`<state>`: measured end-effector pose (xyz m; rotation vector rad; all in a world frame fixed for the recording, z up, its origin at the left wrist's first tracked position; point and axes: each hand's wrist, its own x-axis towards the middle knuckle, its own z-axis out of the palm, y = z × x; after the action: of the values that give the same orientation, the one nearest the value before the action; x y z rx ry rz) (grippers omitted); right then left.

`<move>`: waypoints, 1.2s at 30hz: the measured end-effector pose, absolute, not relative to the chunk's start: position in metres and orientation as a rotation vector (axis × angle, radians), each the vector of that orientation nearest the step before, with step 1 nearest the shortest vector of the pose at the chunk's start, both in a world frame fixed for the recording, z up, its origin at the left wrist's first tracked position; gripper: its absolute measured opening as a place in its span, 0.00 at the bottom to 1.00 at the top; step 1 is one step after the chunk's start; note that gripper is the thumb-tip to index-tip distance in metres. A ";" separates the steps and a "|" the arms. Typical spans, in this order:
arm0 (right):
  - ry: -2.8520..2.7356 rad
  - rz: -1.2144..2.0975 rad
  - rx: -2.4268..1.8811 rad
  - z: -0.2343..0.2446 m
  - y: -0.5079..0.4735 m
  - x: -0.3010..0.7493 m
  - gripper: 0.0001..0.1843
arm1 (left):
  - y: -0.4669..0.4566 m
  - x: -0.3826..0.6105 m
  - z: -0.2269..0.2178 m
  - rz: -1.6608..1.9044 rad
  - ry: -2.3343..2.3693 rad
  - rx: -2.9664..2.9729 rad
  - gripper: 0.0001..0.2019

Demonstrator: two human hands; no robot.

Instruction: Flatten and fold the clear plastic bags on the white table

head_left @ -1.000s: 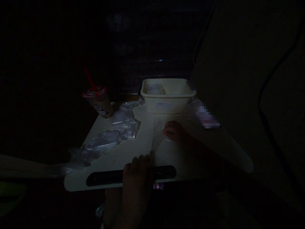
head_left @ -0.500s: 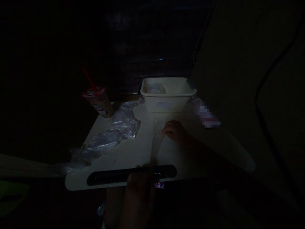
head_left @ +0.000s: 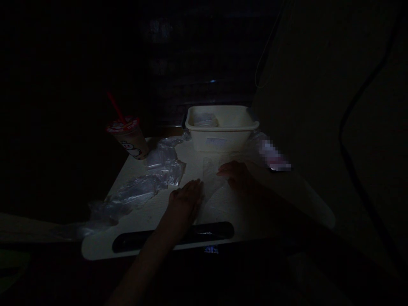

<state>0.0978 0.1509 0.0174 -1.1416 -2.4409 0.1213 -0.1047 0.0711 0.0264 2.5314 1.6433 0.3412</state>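
Note:
In the dim light a clear, flat plastic bag (head_left: 210,176) lies on the white table (head_left: 153,216). My left hand (head_left: 187,196) rests flat at its left edge, fingers stretched forward and away from me. From the right, my right hand (head_left: 236,173) reaches over the bag's far part, its fingers pointing left and the thumb apart, touching the plastic. Neither hand visibly grips anything. To the left of my hands spreads a crumpled strip of clear plastic bags (head_left: 140,189).
A white plastic bin (head_left: 219,142) with clear packets (head_left: 204,119) inside stands at the back. At the far left is a drink cup (head_left: 130,142) with a red straw. A blurred-out item (head_left: 274,157) lies at right. A black slot (head_left: 134,241) runs along the front edge.
My left hand has moved up from the table's front edge and now lies beside the clear bag. My right hand stays at the bag, its thumb now spread lower.

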 end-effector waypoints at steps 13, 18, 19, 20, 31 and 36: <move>-2.660 -0.074 -1.116 0.012 0.085 0.068 0.27 | 0.064 -0.092 0.011 0.108 1.578 2.816 0.23; -2.676 -0.137 -1.188 0.012 0.095 0.081 0.26 | 0.062 -0.093 0.014 0.070 1.578 2.806 0.25; -2.670 -0.155 -1.212 0.012 0.097 0.083 0.26 | 0.062 -0.093 0.015 0.073 1.571 2.804 0.25; -2.664 -0.172 -1.233 0.012 0.099 0.084 0.26 | 0.062 -0.093 0.015 0.081 1.569 2.802 0.26; -2.399 -0.330 -1.452 0.019 0.117 0.123 0.22 | 0.059 -0.098 0.015 0.223 1.511 2.702 0.26; -2.358 -0.237 -1.619 0.022 0.099 0.128 0.14 | 0.071 -0.103 0.026 0.310 1.484 2.606 0.23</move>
<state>0.1279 0.0989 0.0218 -1.6192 -2.3584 -0.2367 -0.1027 0.0711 0.0258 2.6060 1.4839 0.3105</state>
